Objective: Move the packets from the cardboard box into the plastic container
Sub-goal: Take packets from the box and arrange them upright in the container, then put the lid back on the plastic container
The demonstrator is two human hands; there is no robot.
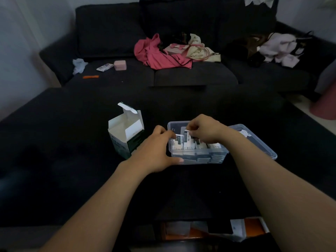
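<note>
I see both hands at the plastic container (198, 157) on the dark counter (72, 170). My right hand (205, 130) pinches a packet (187, 140) standing inside it; my left hand (156, 148) grips the container's near-left corner. The cardboard box (125, 131) stands open just left.

A white cardboard box (127, 132) with green print stood open, flap up, just left of a clear plastic container (198, 155). White packets (183, 142) stood upright in a row inside the container.
</note>
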